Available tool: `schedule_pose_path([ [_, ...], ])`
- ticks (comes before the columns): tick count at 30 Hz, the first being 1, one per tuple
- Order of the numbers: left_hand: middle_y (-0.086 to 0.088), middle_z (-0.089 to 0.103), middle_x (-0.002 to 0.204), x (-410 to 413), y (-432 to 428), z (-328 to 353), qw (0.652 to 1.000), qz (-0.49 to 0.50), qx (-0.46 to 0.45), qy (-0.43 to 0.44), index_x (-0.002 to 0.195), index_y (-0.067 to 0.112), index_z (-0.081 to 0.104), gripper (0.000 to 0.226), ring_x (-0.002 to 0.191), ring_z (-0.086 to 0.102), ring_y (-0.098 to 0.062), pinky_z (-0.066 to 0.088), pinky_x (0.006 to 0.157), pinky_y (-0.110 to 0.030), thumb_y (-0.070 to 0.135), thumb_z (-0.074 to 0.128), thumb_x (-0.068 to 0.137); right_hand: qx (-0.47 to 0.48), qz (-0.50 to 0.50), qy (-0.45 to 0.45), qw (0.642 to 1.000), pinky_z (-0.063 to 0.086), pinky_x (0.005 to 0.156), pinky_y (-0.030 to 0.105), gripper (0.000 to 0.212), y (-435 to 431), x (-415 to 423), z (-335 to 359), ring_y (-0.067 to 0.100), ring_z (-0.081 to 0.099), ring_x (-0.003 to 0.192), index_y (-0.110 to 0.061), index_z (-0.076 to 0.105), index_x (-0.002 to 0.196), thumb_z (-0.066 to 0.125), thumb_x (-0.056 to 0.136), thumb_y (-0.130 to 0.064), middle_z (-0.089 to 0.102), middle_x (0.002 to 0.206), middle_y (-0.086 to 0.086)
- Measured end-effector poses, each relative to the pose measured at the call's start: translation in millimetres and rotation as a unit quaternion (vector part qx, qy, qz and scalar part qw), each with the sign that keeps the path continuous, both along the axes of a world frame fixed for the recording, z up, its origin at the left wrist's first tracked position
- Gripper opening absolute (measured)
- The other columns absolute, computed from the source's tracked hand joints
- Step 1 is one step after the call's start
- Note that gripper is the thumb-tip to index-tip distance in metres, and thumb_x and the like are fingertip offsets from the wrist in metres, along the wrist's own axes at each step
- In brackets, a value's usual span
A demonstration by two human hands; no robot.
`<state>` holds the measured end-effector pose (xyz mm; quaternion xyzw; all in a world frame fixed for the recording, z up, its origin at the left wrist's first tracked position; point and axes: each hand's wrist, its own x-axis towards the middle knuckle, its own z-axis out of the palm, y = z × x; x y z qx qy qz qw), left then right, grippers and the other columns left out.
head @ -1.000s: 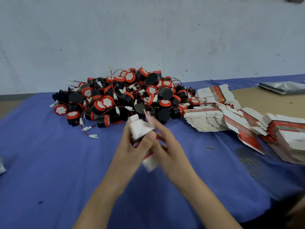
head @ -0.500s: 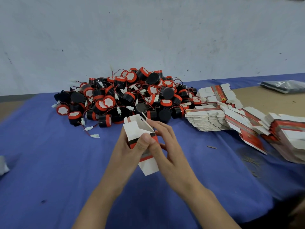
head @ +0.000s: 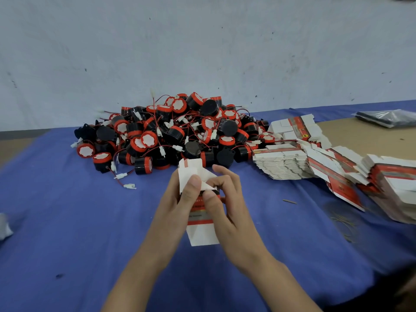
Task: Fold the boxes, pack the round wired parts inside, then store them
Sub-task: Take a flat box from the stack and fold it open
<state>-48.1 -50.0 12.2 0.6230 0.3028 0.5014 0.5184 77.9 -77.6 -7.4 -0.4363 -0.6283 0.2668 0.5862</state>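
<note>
Since half a second ago the top of the box (head: 202, 235) has changed: its mouth stood open then, and now a white flap lies folded down across it, with one tab upright at the far edge. The left hand (head: 174, 206) grips the box from the left, fingers curled behind it and the thumb pressed onto the folded flap. The right hand (head: 231, 212) holds it from the right, thumb flat on the red-and-white printed front and forefinger bent onto the flap's corner. Its other fingers spread loosely behind, and whether they touch the card is hard to tell. The box is held upright just below the frame's centre, above the blue cloth (head: 67, 221), white lower end pointing down the frame. Beyond it, at upper centre, lies the heap of round wired parts (head: 171, 136), black with red rims and white connectors. Right of the heap, stacks of flat boxes (head: 283, 165) run toward the right edge. A plastic bag (head: 387, 118) lies at the upper right.
</note>
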Motion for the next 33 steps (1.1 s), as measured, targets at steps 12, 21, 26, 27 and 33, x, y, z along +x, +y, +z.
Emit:
schedule_pose_path([
  [12, 0.004, 0.072, 0.094, -6.2, 10.8, -8.3, 0.999, -0.025, -0.032, 0.002, 0.106, 0.033, 0.06, 0.033, 0.083, 0.069, -0.011, 0.056, 0.066, -0.025, 0.042, 0.06, 0.075, 0.024, -0.003, -0.026, 0.999, 0.052, 0.096, 0.045, 0.019, -3.5, -5.9, 1.2, 0.023, 0.055, 0.122, -0.044, 0.045, 0.113, 0.052, 0.096, -0.044, 0.05, 0.133, -0.01],
  [21, 0.003, 0.058, 0.079, 1.0, 4.5, -8.8, 0.999, 0.0, 0.027, 0.036, 0.096, 0.01, 0.047, 0.003, 0.071, 0.059, -0.006, 0.05, 0.059, -0.017, 0.008, 0.048, 0.096, 0.011, -0.083, -0.087, 0.993, 0.047, 0.09, 0.012, 0.043, -1.2, -6.3, -1.7, -0.001, 0.04, 0.134, -0.035, 0.055, 0.123, 0.037, 0.085, -0.044, 0.035, 0.135, -0.02],
  [26, 0.009, 0.068, 0.102, 2.4, 2.9, -7.7, 0.999, -0.001, 0.034, 0.019, 0.106, 0.024, 0.057, 0.019, 0.089, 0.067, -0.006, 0.053, 0.071, -0.018, 0.029, 0.052, 0.089, 0.033, -0.112, -0.088, 0.989, 0.047, 0.084, 0.013, 0.038, 2.0, -2.1, 0.9, 0.008, 0.054, 0.115, -0.026, 0.058, 0.114, 0.04, 0.085, -0.042, 0.044, 0.124, -0.016],
  [27, 0.008, 0.067, 0.108, 1.9, 4.7, -8.0, 0.999, -0.004, 0.032, 0.018, 0.115, 0.029, 0.059, 0.026, 0.096, 0.067, -0.008, 0.054, 0.076, -0.022, 0.037, 0.052, 0.09, 0.035, -0.122, -0.091, 0.988, 0.047, 0.081, 0.013, 0.037, 2.7, 0.3, 1.4, 0.008, 0.054, 0.112, -0.024, 0.058, 0.112, 0.04, 0.085, -0.042, 0.044, 0.123, -0.015],
  [33, 0.009, 0.07, 0.121, 5.7, 17.0, -3.9, 0.997, -0.023, -0.05, -0.051, 0.11, 0.047, 0.07, 0.036, 0.112, 0.066, -0.008, 0.056, 0.079, -0.022, 0.063, 0.045, 0.089, 0.049, -0.159, -0.084, 0.982, 0.044, 0.071, 0.01, 0.036, 4.6, 13.8, 5.0, 0.0, 0.053, 0.103, -0.024, 0.058, 0.108, 0.038, 0.081, -0.037, 0.045, 0.122, -0.011],
])
